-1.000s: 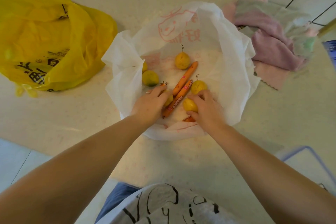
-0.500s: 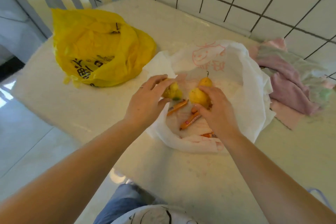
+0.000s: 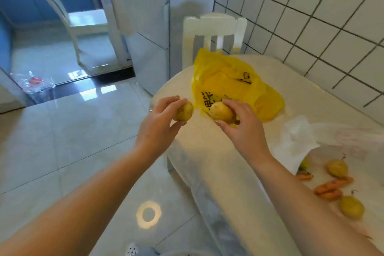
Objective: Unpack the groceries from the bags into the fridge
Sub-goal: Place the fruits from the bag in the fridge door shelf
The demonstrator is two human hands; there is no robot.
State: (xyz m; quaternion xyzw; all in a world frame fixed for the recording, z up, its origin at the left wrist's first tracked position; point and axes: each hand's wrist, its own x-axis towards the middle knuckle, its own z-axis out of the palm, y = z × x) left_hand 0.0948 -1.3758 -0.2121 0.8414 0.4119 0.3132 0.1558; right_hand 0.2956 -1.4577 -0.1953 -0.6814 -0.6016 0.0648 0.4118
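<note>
Single head-worn view, forward and down, close above table edge (image 3: pixel 207 151).

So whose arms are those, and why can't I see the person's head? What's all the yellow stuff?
The camera sits on the person's head and looks down, so you only see their two arms. The left hand holds a small round yellow fruit, and the right hand holds another yellow fruit. On the pale stone table lies a crumpled yellow plastic bag. Lower right is an opened white plastic bag with more yellow fruits and orange sausage sticks on it. Behind stands a white chair.
</note>
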